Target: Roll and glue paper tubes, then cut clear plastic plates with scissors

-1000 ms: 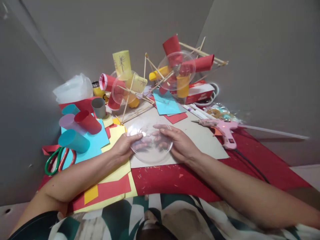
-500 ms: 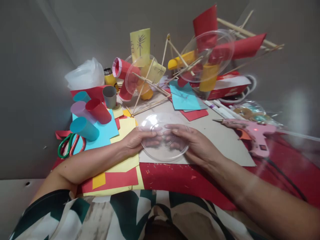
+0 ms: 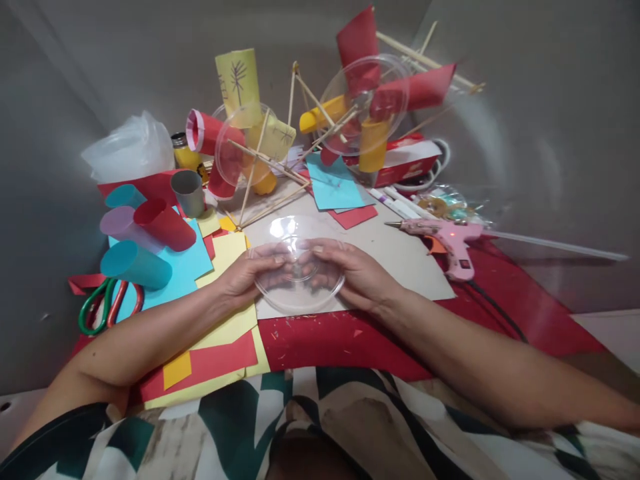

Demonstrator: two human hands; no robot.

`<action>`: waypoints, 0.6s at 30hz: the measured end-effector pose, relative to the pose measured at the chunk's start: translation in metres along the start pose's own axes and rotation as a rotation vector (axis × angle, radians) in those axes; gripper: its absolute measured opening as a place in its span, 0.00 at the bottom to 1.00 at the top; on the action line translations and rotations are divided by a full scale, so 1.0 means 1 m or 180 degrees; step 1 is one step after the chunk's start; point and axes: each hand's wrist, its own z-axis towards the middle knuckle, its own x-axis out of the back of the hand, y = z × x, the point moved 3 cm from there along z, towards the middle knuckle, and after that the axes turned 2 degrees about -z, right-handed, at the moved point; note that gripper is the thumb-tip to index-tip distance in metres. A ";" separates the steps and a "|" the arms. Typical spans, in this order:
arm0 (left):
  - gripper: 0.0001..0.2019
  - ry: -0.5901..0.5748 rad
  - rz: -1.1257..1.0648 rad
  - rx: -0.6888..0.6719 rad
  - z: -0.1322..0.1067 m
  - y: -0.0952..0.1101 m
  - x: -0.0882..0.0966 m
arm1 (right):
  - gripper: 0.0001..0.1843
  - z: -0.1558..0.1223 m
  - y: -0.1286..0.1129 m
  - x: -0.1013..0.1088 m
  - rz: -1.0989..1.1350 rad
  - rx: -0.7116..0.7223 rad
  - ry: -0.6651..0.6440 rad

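A clear round plastic lid [image 3: 300, 293] is held between my two hands, just above the grey board [image 3: 395, 267]. My left hand [image 3: 255, 270] grips its left edge, thumb on top and fingers showing through from beneath. On the opposite edge, my right hand [image 3: 353, 270] holds it the same way. Close to my left hand lies yellow paper [image 3: 230, 263]. Behind the lid stands a small stick frame [image 3: 270, 160] bearing a clear disc with red and yellow paper tubes. A larger one with red and yellow paper blades [image 3: 375, 143] is further right.
At left are a blue paper tube [image 3: 135, 263], other coloured tubes, scissors [image 3: 97, 307] and a plastic bag [image 3: 137, 147]. A pink glue gun [image 3: 453, 243], its light on, lies at right near white markers [image 3: 400, 203]. Its cord crosses the red tablecloth [image 3: 310, 343].
The whole scene has shifted left as the head view turned right. My hands still hold the lid, which is tilted slightly differently.
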 end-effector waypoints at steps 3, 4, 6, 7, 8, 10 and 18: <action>0.13 0.0052 -0.0001 0.0002 0.000 0.002 -0.001 | 0.13 0.001 0.000 0.001 0.0015 0.0031 -0.0095; 0.13 0.0072 -0.0005 0.0001 0.000 0.002 -0.001 | 0.13 0.001 0.000 0.001 0.0027 0.0038 -0.0108; 0.13 0.0100 0.0002 -0.0015 0.000 0.003 -0.002 | 0.13 0.002 0.000 0.002 0.0055 0.0051 -0.0078; 0.14 0.0114 0.0014 -0.0028 0.000 0.004 -0.003 | 0.13 0.003 0.000 0.003 0.0064 0.0051 -0.0035; 0.14 0.0130 0.0039 -0.0040 0.000 0.004 -0.003 | 0.13 0.004 0.000 0.004 0.0064 0.0044 0.0018; 0.13 0.0170 0.0121 -0.0063 0.001 0.005 -0.002 | 0.12 0.007 -0.001 0.005 0.0037 0.0018 0.0119; 0.12 0.0452 0.0326 -0.0076 0.003 0.007 -0.004 | 0.09 0.005 -0.004 0.004 -0.0207 0.0021 0.0343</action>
